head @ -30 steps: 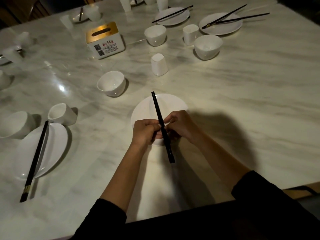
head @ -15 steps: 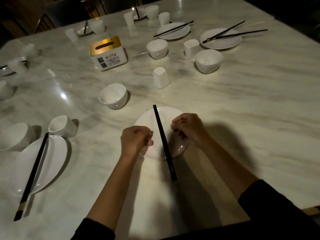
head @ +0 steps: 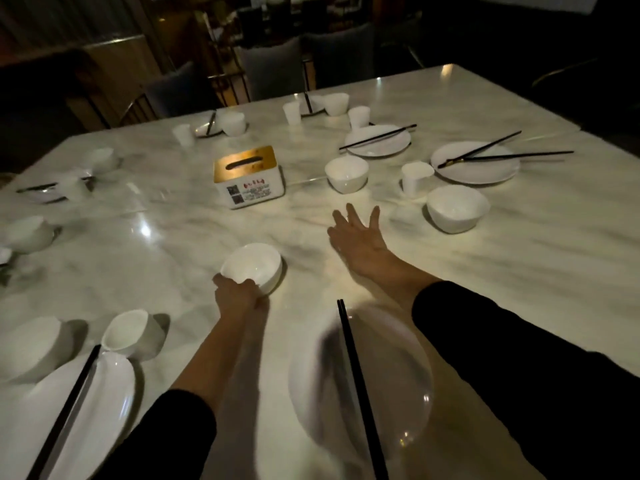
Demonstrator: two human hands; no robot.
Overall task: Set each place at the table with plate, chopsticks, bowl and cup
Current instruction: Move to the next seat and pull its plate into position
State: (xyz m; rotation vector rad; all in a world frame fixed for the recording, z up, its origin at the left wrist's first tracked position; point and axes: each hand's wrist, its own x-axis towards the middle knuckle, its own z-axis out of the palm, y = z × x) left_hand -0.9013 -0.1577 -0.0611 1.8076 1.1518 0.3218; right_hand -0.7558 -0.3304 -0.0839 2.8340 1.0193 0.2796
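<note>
A white plate (head: 398, 368) lies at the near table edge with a pair of black chopsticks (head: 360, 393) across its middle. Beyond it to the left stands a white bowl (head: 252, 263); my left hand (head: 237, 294) grips its near rim. My right hand (head: 358, 235) is stretched out flat further up the table, fingers spread, holding nothing. It covers the spot behind it, so I cannot see any cup there.
A gold-topped tissue box (head: 247, 178) stands mid-table. A set place is at near left: plate (head: 110, 393), chopsticks, cup (head: 128, 332), bowl (head: 27, 344). At right are two bowls (head: 457, 209), a cup (head: 414, 178) and plates with chopsticks (head: 476, 162). Chairs line the far side.
Both hands let go of the chopsticks, which now lie on the plate. My left hand moved to the bowl and took its rim; my right hand reached forward, open.
</note>
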